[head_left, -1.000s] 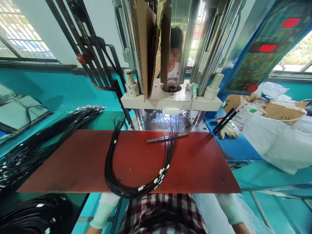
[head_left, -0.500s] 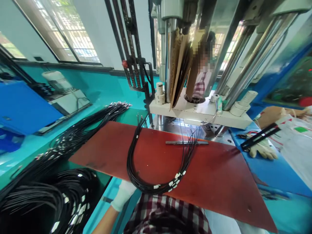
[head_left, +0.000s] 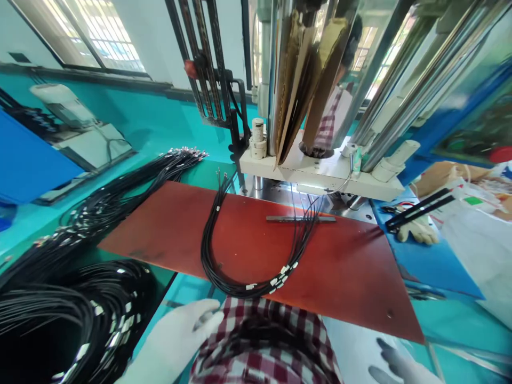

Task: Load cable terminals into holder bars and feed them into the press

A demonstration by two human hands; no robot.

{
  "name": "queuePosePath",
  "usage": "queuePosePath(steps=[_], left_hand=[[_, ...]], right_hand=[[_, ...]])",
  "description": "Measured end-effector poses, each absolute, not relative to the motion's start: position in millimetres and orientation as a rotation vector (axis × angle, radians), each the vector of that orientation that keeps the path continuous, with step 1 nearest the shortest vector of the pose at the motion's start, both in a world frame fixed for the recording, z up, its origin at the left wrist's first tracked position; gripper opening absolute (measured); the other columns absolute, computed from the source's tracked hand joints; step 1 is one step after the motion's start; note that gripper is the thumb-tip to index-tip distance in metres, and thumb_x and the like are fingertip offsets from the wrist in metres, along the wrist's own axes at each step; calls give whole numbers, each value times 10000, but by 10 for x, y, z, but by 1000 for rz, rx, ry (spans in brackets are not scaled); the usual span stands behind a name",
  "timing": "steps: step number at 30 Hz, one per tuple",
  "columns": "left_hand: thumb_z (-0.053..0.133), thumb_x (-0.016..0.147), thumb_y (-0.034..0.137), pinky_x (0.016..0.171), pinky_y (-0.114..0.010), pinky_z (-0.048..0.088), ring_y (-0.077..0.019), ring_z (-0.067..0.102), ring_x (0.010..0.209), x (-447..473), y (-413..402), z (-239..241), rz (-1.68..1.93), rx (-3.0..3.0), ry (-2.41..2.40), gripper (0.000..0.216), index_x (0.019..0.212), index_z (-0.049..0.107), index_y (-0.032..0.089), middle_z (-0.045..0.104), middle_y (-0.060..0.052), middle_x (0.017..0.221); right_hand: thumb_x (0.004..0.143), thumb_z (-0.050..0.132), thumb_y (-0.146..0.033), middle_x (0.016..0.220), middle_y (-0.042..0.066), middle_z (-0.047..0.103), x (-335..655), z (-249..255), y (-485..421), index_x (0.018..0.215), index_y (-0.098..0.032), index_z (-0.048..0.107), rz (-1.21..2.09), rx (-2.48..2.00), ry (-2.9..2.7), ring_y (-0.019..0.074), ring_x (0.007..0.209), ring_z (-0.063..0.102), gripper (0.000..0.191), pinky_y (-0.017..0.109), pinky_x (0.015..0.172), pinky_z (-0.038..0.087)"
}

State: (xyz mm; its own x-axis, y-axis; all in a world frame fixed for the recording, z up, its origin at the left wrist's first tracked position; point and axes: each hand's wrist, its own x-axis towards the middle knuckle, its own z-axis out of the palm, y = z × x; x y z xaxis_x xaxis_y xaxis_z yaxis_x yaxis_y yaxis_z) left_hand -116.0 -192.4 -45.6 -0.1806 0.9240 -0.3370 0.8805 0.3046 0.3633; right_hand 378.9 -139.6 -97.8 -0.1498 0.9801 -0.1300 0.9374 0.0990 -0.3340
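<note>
A U-shaped bundle of black cables [head_left: 240,266] with white tags lies on the red board [head_left: 168,234]; its right ends run under a thin metal bar [head_left: 301,218] into the press machine [head_left: 320,170]. My left hand [head_left: 176,341], in a white glove, hangs below the board's front edge beside my plaid shirt, its fingers loosely curled with nothing in them that I can make out. My right hand [head_left: 400,365] shows only partly at the bottom edge, gloved, fingers apart and holding nothing.
A long pile of black cables [head_left: 120,197] lies along the left of the teal table, and coiled cables [head_left: 72,314] fill the lower left. A glove and black tools [head_left: 418,218] rest on a blue mat at right. Another person stands behind the machine.
The view has swung left and lower. My left hand has risen into view below the board, and my right hand's fingers have appeared at the bottom right. The cables have not moved.
</note>
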Motion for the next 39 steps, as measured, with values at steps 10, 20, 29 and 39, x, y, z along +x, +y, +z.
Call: queuePosePath(steps=[10,20,29,39], left_hand=[[453,910,95,829,-339,528,-212,653,922,-849,-1516,52,-230,2189,2041,280,1073,657,194,670,-73,1079],[504,876,70,757,-312,533,-205,651,878,-791,-1539,138,-169,2379,2169,284,1082,639,212,678,-60,1075],[540,873,250,919,-416,548,-265,610,1110,-952,-1877,-147,1096,2166,2233,454,1321,471,272,574,-122,1301],[677,786,582,1045,-451,458,-256,644,1062,-188,-1277,-102,743,2350,971,480,1106,637,225,690,-113,1039]], right_hand=[[941,521,-345,1235,68,690,1715,344,-704,1252,-259,679,746,-919,-2477,252,1135,655,359,418,1046,504],[955,441,-624,804,48,564,-571,212,381,960,-135,479,2629,-1093,-769,161,697,606,490,346,662,563],[1030,378,-192,581,-77,405,-701,1053,357,885,-175,492,2432,-601,-758,60,452,351,186,160,468,350],[999,344,-549,901,24,618,1210,2068,-665,1165,-306,600,1269,-669,-1767,100,696,611,390,297,660,496]])
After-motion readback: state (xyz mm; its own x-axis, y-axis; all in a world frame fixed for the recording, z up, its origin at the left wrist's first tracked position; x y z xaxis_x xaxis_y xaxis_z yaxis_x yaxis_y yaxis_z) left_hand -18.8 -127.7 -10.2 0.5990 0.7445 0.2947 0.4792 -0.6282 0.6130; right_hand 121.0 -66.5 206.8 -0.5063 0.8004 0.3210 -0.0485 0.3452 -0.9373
